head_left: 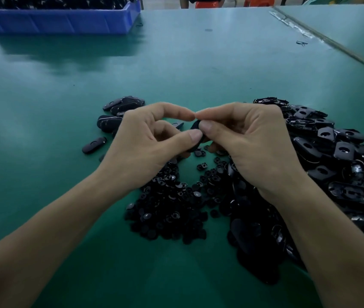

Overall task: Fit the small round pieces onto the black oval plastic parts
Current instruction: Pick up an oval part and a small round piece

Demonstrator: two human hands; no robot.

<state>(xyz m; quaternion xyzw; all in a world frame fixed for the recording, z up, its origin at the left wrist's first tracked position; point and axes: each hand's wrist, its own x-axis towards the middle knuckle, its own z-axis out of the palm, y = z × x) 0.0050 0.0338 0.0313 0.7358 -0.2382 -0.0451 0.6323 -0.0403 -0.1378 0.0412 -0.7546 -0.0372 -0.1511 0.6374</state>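
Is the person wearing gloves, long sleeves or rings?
No gloves. The left hand and right hand are bare, with short plain nails and no rings. The left forearm and right forearm are bare too: no sleeves, watch or bracelet show.

I worked in a factory workshop: a long green bench [176,63], a blue bin [54,22] of parts, heaps of black plastic pieces [328,156].

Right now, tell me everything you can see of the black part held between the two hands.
The black part looks like dark plastic with a rounded edge, held above the small round pieces. The left hand and right hand both pinch it, hiding most of it; whether a round piece is fitted cannot be told.
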